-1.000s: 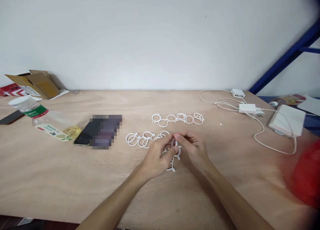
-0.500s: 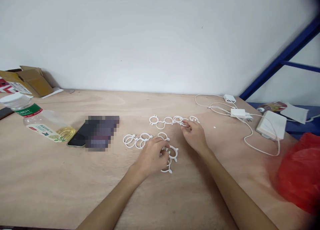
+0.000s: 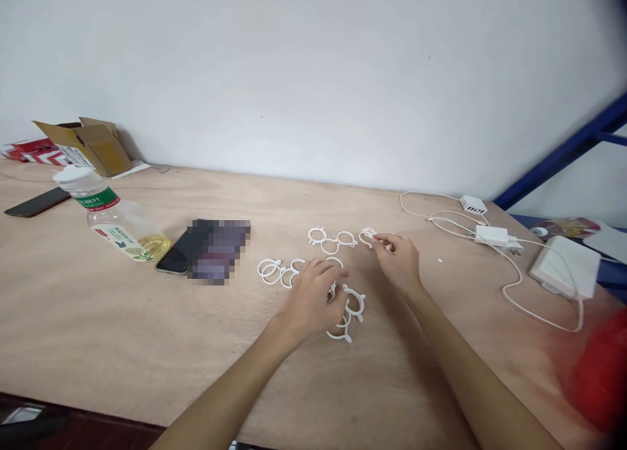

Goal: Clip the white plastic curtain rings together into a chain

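Under and around my left hand [image 3: 313, 300] lie thin white plastic rings with small tabs. The fingers are curled, and a white bit shows between them and the thumb; the palm side is hidden. Further rings [image 3: 354, 302] stick out to its right and below. On its left a cluster of overlapping rings [image 3: 269, 272] lies flat. My right hand [image 3: 399, 260] is farther back, its thumb and forefinger pinched on a white plastic ring [image 3: 365, 238]. Left of that, a joined row of rings [image 3: 330, 246] rests on the table.
A tilted plastic bottle [image 3: 110, 215] and a phone [image 3: 176, 251] with a blurred patch are at the left. Behind them is an open cardboard box [image 3: 98, 149]. White cables with a charger [image 3: 491, 235], a white box [image 3: 565, 266] and a red bag [image 3: 600, 371] occupy the right side.
The view has turned a little left. My right hand has drawn the white ring apart from the joined row, leaving a gap. My left hand's forefinger has lifted slightly.
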`<state>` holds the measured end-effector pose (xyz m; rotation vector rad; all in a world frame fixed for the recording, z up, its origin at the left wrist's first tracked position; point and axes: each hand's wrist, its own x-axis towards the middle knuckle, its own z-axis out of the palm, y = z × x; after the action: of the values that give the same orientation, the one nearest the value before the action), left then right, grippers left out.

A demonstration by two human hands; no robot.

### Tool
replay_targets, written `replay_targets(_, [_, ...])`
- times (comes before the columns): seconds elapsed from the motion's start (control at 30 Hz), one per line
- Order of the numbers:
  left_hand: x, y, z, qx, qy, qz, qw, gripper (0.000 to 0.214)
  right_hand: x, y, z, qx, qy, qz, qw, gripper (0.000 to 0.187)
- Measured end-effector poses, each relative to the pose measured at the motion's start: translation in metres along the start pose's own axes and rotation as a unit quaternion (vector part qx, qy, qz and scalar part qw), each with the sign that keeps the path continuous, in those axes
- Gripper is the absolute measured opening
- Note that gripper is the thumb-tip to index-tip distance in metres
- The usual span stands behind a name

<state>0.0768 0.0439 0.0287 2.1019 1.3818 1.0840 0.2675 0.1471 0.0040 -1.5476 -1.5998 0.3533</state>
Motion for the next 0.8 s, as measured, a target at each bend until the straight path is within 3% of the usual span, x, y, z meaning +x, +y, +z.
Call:
replay_targets(0.07, [0.0,0.002,0.0,-0.013,0.026,-0.014,0.999,0.03,-0.014,-0.012,-0.005,0.135,-0.015,0.076,0.988,0.028])
replay_targets(0.2, [0.001,0.002,0.001,-0.066,0.049,-0.064,0.995,0.048,-0.05,-0.043,-0.014,0.349,-0.114,0.155,0.917,0.024])
replay_targets(0.27, [0.001,0.001,0.002,-0.111,0.043,-0.086,0.989,0.057,-0.064,-0.055,-0.017,0.394,-0.171,0.175,0.886,0.022])
replay_targets(0.37, [0.003,-0.001,0.002,-0.189,0.025,-0.114,0.975,0.051,-0.073,-0.063,-0.021,0.426,-0.219,0.178,0.86,0.019])
replay_targets(0.57, [0.004,0.0,0.0,-0.28,-0.01,-0.131,0.951,0.045,-0.074,-0.063,-0.028,0.415,-0.244,0.15,0.863,0.019])
replay_targets(0.8, [0.001,0.003,0.002,-0.324,-0.065,-0.122,0.936,0.036,-0.073,-0.061,-0.022,0.381,-0.159,0.087,0.907,0.025])
